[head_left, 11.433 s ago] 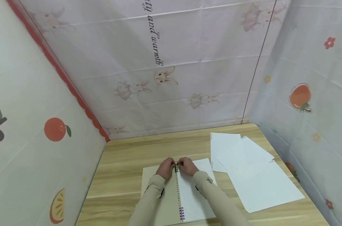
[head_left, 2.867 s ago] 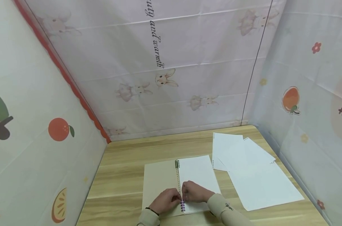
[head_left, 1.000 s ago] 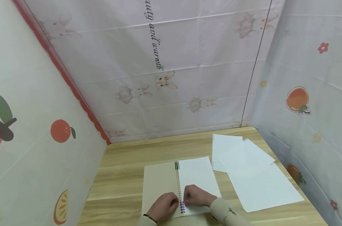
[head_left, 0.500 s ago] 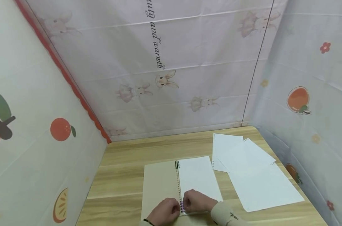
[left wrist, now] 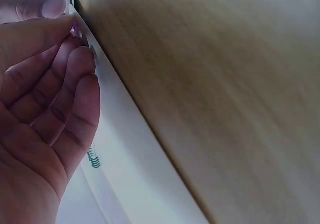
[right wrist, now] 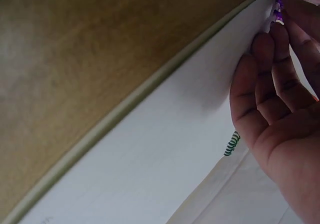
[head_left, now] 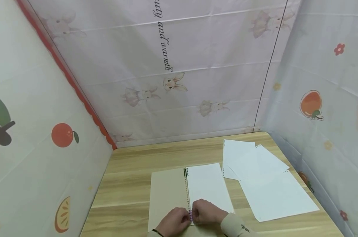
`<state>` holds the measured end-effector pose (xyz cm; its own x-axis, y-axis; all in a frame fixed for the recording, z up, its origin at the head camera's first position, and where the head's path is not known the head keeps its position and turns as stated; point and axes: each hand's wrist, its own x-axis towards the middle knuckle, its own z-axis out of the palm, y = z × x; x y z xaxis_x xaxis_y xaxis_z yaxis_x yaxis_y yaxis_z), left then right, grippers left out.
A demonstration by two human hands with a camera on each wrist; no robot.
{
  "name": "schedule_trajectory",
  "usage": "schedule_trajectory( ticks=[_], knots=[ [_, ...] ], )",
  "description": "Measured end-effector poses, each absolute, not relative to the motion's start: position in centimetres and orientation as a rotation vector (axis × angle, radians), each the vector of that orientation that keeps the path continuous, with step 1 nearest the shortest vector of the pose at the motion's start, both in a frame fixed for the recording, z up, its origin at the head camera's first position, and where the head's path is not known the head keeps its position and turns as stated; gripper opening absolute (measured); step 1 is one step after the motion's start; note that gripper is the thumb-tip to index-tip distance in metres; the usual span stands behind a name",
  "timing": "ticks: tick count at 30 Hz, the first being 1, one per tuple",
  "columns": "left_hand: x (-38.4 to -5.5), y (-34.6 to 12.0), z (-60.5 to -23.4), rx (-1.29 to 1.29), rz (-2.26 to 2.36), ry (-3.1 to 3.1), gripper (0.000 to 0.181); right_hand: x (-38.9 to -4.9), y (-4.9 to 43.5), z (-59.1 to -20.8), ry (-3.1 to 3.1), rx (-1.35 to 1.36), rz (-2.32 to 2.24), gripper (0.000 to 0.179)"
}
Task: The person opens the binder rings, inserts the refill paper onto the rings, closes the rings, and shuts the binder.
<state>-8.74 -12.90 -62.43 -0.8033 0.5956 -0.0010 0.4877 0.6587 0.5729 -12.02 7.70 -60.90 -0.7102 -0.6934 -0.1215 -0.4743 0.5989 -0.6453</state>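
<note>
A loose-leaf notebook lies open on the table, its beige cover on the left and white pages on the right. Its punched spine carries a green binder ring at the far end and a purple binder ring at the near end. My left hand pinches the purple ring from the left. From the other side, my right hand pinches it too, the fingertips of both hands nearly meeting. In the right wrist view, purple loops show between the fingers; the fingers partly hide the ring.
Several loose white punched sheets overlap on the right side of the wooden table. Printed fabric walls enclose the table at the back and both sides.
Both hands have moved from the green ring at the far end to the purple one at the near end. In the last second they slid slightly nearer and closed in on it.
</note>
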Motion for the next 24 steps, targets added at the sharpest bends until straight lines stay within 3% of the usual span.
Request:
schedule_trajectory(
  ticks=[10,24],
  knots=[
    [-8.54,-12.75,-62.34,0.968,0.825,2.763,0.014,-12.00,7.63,-61.62,2.519,-1.056,-0.822,0.014],
    [-8.58,-12.60,-62.26,0.939,0.779,2.768,0.022,-11.85,7.65,-61.43,2.493,-0.996,-0.899,0.015]
  ],
)
